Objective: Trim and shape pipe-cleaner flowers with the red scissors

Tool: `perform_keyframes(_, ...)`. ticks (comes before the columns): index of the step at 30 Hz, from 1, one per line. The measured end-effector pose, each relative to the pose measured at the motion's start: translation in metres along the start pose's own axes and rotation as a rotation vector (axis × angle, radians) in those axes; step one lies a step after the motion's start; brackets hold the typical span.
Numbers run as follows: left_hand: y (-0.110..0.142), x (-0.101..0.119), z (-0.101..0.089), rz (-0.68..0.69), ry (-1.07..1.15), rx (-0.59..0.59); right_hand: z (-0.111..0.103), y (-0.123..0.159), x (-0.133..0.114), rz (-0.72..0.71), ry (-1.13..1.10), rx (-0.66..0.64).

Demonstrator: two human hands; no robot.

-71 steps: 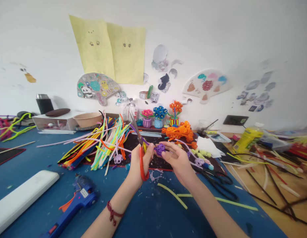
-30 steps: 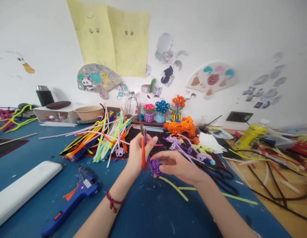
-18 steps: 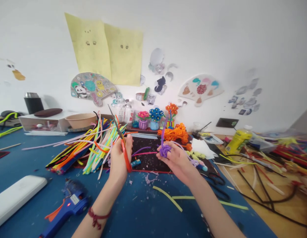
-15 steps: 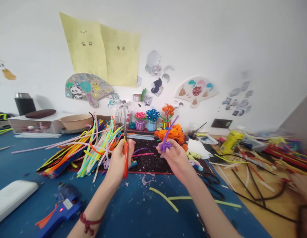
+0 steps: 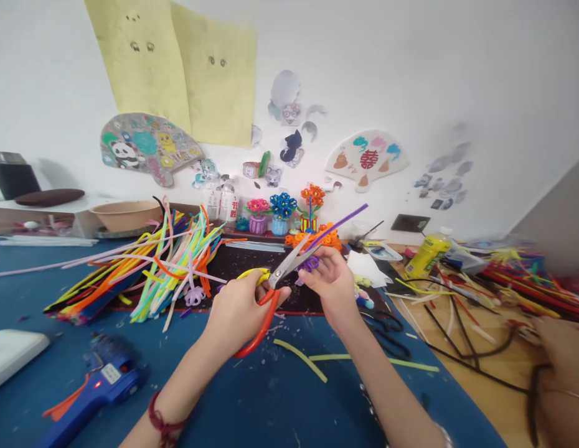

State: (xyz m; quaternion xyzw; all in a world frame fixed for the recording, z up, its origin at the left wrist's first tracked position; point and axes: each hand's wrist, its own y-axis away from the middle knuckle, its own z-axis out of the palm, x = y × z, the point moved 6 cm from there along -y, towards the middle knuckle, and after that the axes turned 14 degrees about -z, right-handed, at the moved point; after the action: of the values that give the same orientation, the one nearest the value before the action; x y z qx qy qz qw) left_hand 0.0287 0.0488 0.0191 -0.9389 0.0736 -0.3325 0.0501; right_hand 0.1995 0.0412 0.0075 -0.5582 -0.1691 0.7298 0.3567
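My left hand [image 5: 236, 311] is closed on the scissors [image 5: 282, 266], which have one red and one yellow handle. Their blades are spread and point up to the right, with the tips close to the base of a purple pipe-cleaner stem [image 5: 343, 221]. I cannot tell whether the stem lies between the blades. In the fingers of my right hand [image 5: 335, 286] is a purple pipe-cleaner flower [image 5: 309, 264], partly hidden by those fingers. Its stem slants up to the right.
A bundle of colourful pipe cleaners [image 5: 172, 261] lies on the left, behind a blue glue gun [image 5: 109, 379]. Small flower pots [image 5: 258, 224] line the wall. Green strips [image 5: 301, 361] lie in front. Another person's hand [image 5: 558, 354] is at far right, near a yellow bottle [image 5: 427, 254].
The scissors have swung from upright to a slant, moved right to the purple flower, and their blades have spread. The purple stem now leans further right. The view has shifted slightly.
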Motion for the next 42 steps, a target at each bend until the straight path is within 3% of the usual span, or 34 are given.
perform_keyframes(9, 0.0003, -0.0021, 0.0044, 0.019, -0.068, 0.018, 0.005, 0.0016, -0.0034, -0.036, 0.053, -0.069)
perform_keyframes(33, 0.0022, -0.0024, 0.0051, -0.009, -0.089, 0.008, 0.0044, 0.0023, -0.0044, -0.065, 0.075, -0.073)
perform_keyframes(39, 0.0009, 0.0007, 0.0057, 0.098, -0.042, 0.058, 0.0044, 0.0029, -0.0041, -0.056, 0.075, -0.068)
perform_keyframes(42, 0.0013, -0.0015, 0.0051, 0.028, -0.034, 0.041, 0.0045, 0.0036, -0.0037, -0.059, 0.09, -0.073)
